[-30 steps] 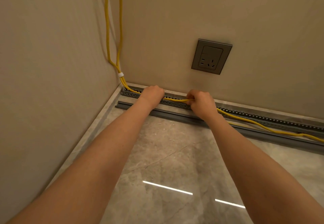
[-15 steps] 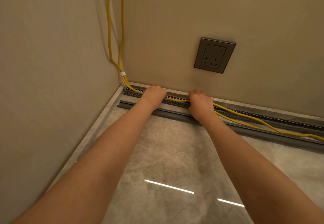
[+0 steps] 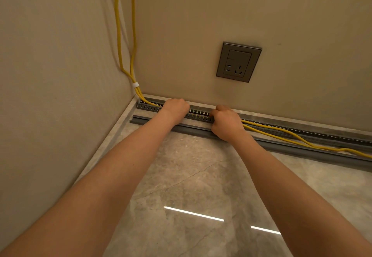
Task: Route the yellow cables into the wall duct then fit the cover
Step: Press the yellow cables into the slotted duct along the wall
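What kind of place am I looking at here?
Probably a finished indoor room, seen at a floor-level corner: a wall socket on plain beige walls, a polished stone-look floor, and a slotted cable duct along the skirting.

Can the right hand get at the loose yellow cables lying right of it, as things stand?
Probably yes. The right hand sits on the slotted duct, and the loose yellow cables trail out from beside it over the duct and the cover strip. Nothing lies across them; a slide rightward looks unobstructed.
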`<state>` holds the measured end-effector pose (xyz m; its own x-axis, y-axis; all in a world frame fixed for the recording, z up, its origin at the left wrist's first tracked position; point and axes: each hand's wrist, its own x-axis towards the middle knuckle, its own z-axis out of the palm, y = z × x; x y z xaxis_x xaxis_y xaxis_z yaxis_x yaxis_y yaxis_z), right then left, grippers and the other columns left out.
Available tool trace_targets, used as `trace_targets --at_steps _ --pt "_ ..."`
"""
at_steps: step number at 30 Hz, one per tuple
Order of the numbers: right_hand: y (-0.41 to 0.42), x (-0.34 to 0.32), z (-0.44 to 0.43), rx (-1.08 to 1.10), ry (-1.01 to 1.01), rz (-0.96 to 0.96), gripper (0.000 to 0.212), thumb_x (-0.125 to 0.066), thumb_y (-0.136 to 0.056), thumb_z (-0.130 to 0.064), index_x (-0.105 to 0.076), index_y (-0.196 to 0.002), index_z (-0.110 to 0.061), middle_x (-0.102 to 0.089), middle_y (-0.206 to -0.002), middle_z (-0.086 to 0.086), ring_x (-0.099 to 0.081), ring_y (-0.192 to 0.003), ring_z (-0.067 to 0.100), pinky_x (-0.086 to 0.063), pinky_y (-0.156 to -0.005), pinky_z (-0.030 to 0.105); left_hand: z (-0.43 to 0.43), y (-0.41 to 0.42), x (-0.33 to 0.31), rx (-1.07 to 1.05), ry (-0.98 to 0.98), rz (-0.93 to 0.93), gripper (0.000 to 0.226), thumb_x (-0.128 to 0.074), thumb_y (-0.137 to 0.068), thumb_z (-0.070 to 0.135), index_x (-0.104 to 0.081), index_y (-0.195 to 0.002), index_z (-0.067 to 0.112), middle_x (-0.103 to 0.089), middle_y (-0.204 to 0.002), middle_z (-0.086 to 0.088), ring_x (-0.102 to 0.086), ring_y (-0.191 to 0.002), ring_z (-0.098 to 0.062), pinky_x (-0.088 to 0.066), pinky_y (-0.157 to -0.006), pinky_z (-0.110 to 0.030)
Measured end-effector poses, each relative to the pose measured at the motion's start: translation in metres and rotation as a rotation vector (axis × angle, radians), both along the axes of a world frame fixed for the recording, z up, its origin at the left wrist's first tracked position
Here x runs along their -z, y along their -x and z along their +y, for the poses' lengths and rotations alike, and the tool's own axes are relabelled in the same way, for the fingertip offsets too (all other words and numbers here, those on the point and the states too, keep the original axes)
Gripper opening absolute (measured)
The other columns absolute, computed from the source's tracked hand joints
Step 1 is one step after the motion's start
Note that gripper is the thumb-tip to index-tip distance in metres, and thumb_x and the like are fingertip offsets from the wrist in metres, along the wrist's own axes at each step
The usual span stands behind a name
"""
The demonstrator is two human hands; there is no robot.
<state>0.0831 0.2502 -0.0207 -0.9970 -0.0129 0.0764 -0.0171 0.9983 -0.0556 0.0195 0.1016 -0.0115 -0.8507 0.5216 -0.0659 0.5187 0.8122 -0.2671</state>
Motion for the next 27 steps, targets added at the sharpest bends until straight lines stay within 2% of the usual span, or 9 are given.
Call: trace_targets --at_steps 6,13,17,22,27 --pt "0.000 0.004 -0.002 -0.010 -0.016 0.034 0.035 -0.051 -0.087 -0.005 -0.060 -0.121 -0.003 -0.051 -0.122 0.014 -0.047 -0.114 0.031 -0.041 -0.094 0.035 0.014 -0.009 -0.002 -0.032 0.026 0.032 0.030 -0.045 -0.095 0.008 -0.060 -0.120 0.005 -0.061 -0.126 -0.013 -0.059 -0.118 -0.031 -0.049 -0.090 -0.038" --pt "0.009 0.003 -0.004 0.024 0.048 -0.051 0.030 -0.052 -0.086 -0.005 -0.064 -0.113 -0.001 -0.052 -0.119 0.015 -0.055 -0.105 0.034 -0.048 -0.085 0.037 0.030 -0.006 -0.010 0.029 0.064 0.084 0.033 -0.049 -0.093 -0.001 -0.058 -0.123 0.007 -0.059 -0.128 -0.011 -0.057 -0.121 -0.030 -0.049 -0.092 -0.037" --pt "0.009 0.005 -0.001 0.030 0.089 -0.070 0.033 -0.052 -0.086 -0.005 -0.063 -0.116 -0.002 -0.051 -0.121 0.014 -0.054 -0.108 0.033 -0.048 -0.090 0.038 0.036 -0.008 -0.007 0.020 0.031 0.049 0.033 -0.046 -0.093 -0.003 -0.057 -0.123 0.003 -0.058 -0.128 -0.015 -0.056 -0.120 -0.032 -0.049 -0.093 -0.038" --pt "0.006 0.000 0.003 0.012 0.138 -0.077 0.039 -0.051 -0.086 -0.004 -0.056 -0.124 -0.003 -0.051 -0.126 0.016 -0.053 -0.113 0.035 -0.046 -0.092 0.037 0.027 -0.005 -0.008 -0.055 -0.035 -0.003 0.032 -0.049 -0.093 0.004 -0.058 -0.124 0.003 -0.057 -0.129 -0.019 -0.056 -0.120 -0.035 -0.048 -0.095 -0.040" --pt "0.000 -0.006 0.026 0.009 0.130 -0.069 0.039 -0.051 -0.085 -0.003 -0.059 -0.122 -0.011 -0.054 -0.126 0.013 -0.054 -0.114 0.034 -0.047 -0.091 0.037 0.025 -0.005 -0.004 0.008 0.041 0.052 0.033 -0.045 -0.094 0.001 -0.057 -0.124 0.006 -0.060 -0.126 -0.016 -0.058 -0.118 -0.034 -0.049 -0.093 -0.040"
